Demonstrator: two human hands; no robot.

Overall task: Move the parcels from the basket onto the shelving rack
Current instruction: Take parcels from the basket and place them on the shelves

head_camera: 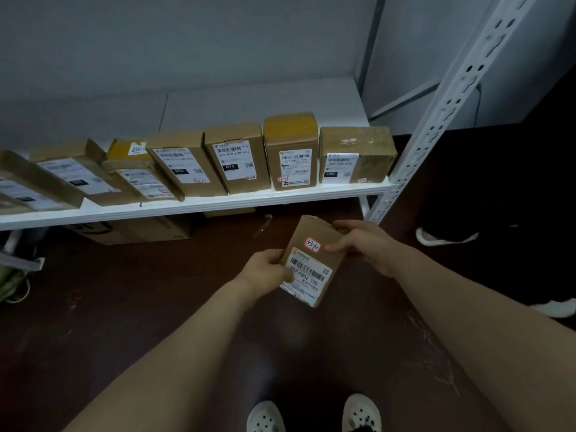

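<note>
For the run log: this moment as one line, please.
parcel: held, not yet on shelf | left hand: grips parcel | right hand: grips parcel | shelf: row of boxes

Dark brown floor (124,307) spreads below me, scuffed pale at four o'clock. My white perforated clogs (265,417) show at six o'clock. At three o'clock two white shoes (445,238) lie well apart in shadow. A large flat carton (140,230) lies on the floor at ten o'clock, something green (9,282) at nine, grey wall (187,42) at twelve
</note>
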